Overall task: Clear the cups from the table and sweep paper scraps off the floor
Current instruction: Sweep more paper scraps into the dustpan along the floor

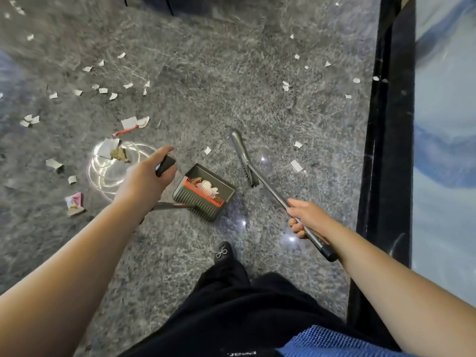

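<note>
The left hand (148, 179) is gripping the black handle of the dustpan (204, 193), fingers curled round it; the right hand (306, 219) is wrapping round the broom (244, 157) shaft. Paper scraps (103, 90) are lying scattered across the grey floor (206, 73), a few already sitting in the pan. Tilting the pan risks spilling them back out.

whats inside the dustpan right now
Inside the dustpan, white crumpled paper scraps and a brownish bit lie behind its orange comb teeth. Anything under that paper is covered.
</note>
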Action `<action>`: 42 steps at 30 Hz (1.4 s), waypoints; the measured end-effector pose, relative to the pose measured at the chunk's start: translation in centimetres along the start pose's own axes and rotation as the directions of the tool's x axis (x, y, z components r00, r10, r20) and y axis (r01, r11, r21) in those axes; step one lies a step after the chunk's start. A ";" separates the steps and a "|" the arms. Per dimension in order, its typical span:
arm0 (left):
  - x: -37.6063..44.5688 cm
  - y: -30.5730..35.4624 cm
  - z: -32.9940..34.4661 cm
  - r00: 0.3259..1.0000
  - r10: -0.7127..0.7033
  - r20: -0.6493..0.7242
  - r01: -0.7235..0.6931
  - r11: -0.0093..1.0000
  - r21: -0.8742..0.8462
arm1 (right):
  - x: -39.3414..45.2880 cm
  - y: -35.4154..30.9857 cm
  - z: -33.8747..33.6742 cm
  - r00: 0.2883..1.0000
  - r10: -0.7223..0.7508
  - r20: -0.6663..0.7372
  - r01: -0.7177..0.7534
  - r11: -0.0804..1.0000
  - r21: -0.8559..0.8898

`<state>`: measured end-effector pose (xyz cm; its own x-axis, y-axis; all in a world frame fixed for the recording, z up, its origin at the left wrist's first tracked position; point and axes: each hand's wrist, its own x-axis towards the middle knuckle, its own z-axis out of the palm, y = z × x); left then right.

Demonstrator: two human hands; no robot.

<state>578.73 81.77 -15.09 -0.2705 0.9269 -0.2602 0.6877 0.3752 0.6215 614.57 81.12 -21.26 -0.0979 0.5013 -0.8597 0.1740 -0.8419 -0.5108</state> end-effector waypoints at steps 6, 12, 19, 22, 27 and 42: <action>7.4 0.7 -0.8 1.000 0.001 0.010 -0.001 1.000 0.004 | 3.9 -6.3 0.7 0.999 -0.021 -0.031 0.018 0.997 -0.079; 13.9 1.9 -0.2 0.999 -0.038 0.020 0.038 0.999 -0.009 | 8.9 -13.4 0.3 1.000 -0.008 -0.008 0.007 0.985 -0.173; 20.7 3.4 -0.6 0.993 -0.109 0.041 0.109 0.994 0.009 | 15.0 -20.9 0.1 1.000 0.028 0.010 -0.024 0.951 -0.309; 23.4 3.3 -1.2 0.992 -0.113 0.046 0.113 0.994 0.004 | 17.0 -23.0 0.6 0.999 0.034 0.003 -0.030 0.933 -0.359; 27.5 3.6 -2.1 0.994 -0.111 0.008 0.111 0.994 0.014 | 20.3 -26.1 2.6 0.998 0.057 -0.006 -0.054 0.908 -0.415; 31.2 3.3 -2.9 0.995 -0.050 0.087 0.045 0.997 0.056 | 23.5 -24.4 10.1 0.988 0.151 0.019 -0.102 0.750 -0.653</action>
<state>570.59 111.97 -19.02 -0.2448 0.9026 -0.3542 0.7115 0.4154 0.5668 598.09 111.40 -29.07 -0.0894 0.3645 -0.9269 0.7808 -0.5522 -0.2925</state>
